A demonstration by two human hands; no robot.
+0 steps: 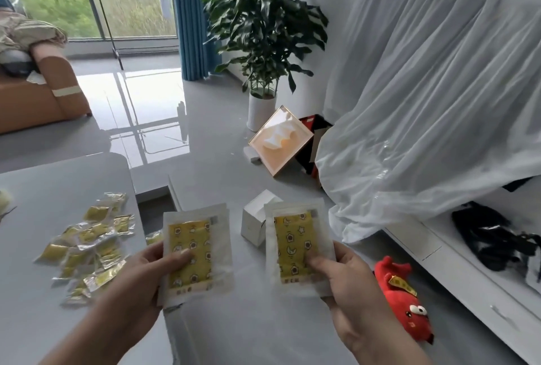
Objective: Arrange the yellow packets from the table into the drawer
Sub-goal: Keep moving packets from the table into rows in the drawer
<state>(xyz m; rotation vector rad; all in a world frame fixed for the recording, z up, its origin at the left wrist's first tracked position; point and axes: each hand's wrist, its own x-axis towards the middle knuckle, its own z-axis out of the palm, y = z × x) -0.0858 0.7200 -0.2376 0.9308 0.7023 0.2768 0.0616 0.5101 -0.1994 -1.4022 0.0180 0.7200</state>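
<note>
Over the desk's (pixel 44 189) right edge, each hand pinches one packet: left hand (pixel 152 271) clamped on left packet (pixel 196 250), right hand (pixel 348 274) on right packet (pixel 297 247). Small packets (pixel 87 244) lie heaped on desk. Drawer (pixel 158 206) seems open just beyond. Best stack both flat, edges aligned, then lower in.

- Lower left, I see small packets (pixel 90 244) in crinkly, glossy clear plastic on a smooth matt grey table (pixel 44 189).
- Upper left, polished floor (pixel 140 107) mirrors the window.
- Right, thin sheer cloth (pixel 424 101); lower right, red plush toy (pixel 407 306).
</note>
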